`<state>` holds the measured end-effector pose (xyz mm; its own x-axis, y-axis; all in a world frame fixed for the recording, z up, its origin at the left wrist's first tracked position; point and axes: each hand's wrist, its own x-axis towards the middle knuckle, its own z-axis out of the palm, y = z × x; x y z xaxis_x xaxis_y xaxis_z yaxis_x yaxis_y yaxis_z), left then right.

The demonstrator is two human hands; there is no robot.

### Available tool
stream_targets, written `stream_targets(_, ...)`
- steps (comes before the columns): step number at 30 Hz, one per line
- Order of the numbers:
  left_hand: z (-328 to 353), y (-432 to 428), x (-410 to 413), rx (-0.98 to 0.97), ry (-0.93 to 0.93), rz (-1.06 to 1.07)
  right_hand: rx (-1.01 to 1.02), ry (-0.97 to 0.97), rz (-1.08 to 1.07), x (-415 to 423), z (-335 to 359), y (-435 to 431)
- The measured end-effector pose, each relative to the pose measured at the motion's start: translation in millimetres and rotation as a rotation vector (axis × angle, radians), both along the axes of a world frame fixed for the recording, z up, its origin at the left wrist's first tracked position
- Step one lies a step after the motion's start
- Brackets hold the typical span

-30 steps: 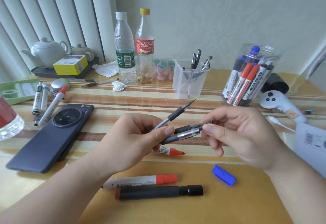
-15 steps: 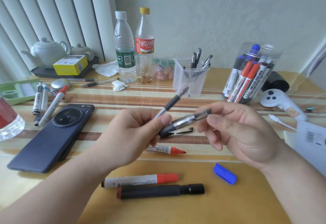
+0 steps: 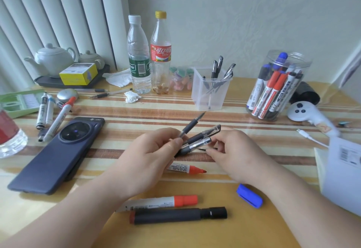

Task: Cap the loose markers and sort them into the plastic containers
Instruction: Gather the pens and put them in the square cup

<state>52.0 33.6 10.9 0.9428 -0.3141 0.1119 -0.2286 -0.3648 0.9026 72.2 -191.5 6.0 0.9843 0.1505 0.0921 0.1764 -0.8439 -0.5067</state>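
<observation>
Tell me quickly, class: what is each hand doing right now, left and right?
Left hand: closed, gripping a bundle of black pens.
Right hand: fingers curled, pinching the end of the clear-capped pen in that bundle.

From where I stand there are two hands, the left hand (image 3: 148, 155) and the right hand (image 3: 234, 155), holding three pens (image 3: 197, 143) between them. Just nearer than the hands lie three markers: one uncapped red marker (image 3: 185, 169), one capped red marker (image 3: 162, 201) and one black marker (image 3: 175, 215). One blue cap (image 3: 249, 195) lies nearer than the right hand. Well left of the hands I count at least three more markers (image 3: 58, 119) and one phone (image 3: 56, 154). Beyond the hands stand two bottles (image 3: 139, 67), two plastic containers (image 3: 207, 99) and two teapots (image 3: 52, 60).
</observation>
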Motion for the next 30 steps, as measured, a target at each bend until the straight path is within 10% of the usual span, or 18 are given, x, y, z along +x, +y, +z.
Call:
stream_targets(6,2,8,4,0.217,-0.249,-0.05,0.06,0.022,0.003,0,4,-14)
stream_targets(17,7,13,2,0.241,-0.303,-0.168,0.887,-0.001,0.235,-15,23,-37)
stream_targets(30,8,15,2,0.212,-0.318,-0.23,0.95,0.155,0.38,-12,15,-33)
